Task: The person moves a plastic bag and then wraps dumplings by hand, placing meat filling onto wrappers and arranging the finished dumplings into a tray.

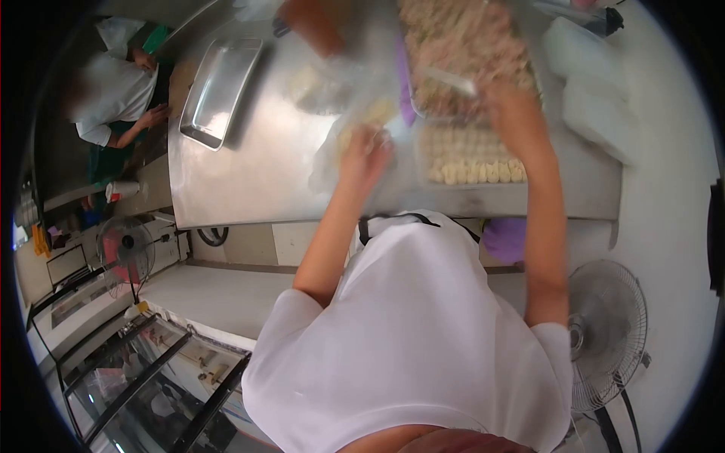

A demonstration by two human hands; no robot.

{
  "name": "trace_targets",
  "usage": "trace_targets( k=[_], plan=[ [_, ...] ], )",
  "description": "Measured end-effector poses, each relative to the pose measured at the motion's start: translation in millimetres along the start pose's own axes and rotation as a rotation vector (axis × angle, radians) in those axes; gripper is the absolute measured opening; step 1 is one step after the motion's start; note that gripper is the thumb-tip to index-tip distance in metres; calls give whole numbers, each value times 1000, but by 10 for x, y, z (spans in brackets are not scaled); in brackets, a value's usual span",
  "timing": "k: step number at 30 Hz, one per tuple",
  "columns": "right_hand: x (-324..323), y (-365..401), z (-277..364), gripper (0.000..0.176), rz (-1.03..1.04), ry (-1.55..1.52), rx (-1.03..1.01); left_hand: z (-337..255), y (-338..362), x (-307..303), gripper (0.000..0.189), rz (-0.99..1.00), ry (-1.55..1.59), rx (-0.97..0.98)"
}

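My left hand (366, 155) is closed, its fingers curled at a pale dough wrapper (380, 112) above the steel table. Motion smears the fingertips, and part of the wrapper is hidden by them. My right hand (517, 113) grips a flat, light-coloured spatula (451, 80) over a large clear container of minced filling (464, 34). The filling is pinkish with green bits. Just in front of that container, rows of small pale dumplings (476, 172) fill a tray. Under and around my left hand lies a thin plastic sheet (325, 167).
A bare metal tray (221, 94) rests at the table's left. Near the back stands a blurred brown-red object (313, 26). White packages (600, 113) lie at the right edge. Another person (117, 98) works beyond the left side; a fan (608, 332) stands at right.
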State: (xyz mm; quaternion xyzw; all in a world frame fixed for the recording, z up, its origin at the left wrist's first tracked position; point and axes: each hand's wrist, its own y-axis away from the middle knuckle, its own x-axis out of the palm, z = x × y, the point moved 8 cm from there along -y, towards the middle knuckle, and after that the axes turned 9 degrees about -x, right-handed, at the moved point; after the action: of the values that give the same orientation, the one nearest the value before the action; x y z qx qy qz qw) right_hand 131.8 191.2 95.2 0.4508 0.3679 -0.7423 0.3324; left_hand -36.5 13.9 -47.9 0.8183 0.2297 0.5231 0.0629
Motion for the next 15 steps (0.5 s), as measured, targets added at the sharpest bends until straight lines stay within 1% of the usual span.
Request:
trace_targets(
  k=[1, 2, 3, 4, 5, 6, 7, 8, 9, 10, 12, 13, 14, 15],
  plan=[
    [70, -274, 103, 28, 43, 104, -78, -9, 77, -111, 40, 3, -1, -8],
    [82, -541, 267, 34, -45, 199, -168, -53, 169, -276, 36, -110, -311, 27],
    [251, -912, 374, 30, 225, 243, -181, -76, 250, -408, 33, -223, -622, 60],
    [250, -1023, 550, 22, -331, 288, -551, 10, 277, -458, 33, -220, -622, 48],
    [198, -1447, 833, 17, 186, 269, -207, 135, 284, -531, 29, -296, -594, 13],
    [356, -1647, 1038, 17, 33, 361, -447, 268, 282, -618, 25, -368, -569, -21],
    [428, -1851, 1226, 16, 53, 374, -426, 508, 159, -782, 20, -319, -615, -97],
    [544, -1997, 1353, 16, 25, 492, -468, 679, 108, -672, 22, -288, -635, -152],
    [631, -2110, 1502, 15, 77, 542, -413, 863, 103, -568, 24, -263, -652, -212],
    [696, -2169, 1609, 15, 129, 588, -360, 981, 96, -507, 24, -258, -656, -228],
    [839, -1967, 1869, 12, 88, 425, -489, 1229, 52, -314, 30, -98, -840, -278],
    [1004, -1788, 2067, 10, 63, 308, -606, 1362, 43, -294, 30, -101, -849, -284],
    [1058, -1466, 2274, 8, 185, 209, -498, 1459, 22, -246, 39, -81, -788, -197],
    [985, -1059, 2496, 11, 339, 86, -563, 1484, -10, -204, 50, -65, -720, -103]
  ],
)
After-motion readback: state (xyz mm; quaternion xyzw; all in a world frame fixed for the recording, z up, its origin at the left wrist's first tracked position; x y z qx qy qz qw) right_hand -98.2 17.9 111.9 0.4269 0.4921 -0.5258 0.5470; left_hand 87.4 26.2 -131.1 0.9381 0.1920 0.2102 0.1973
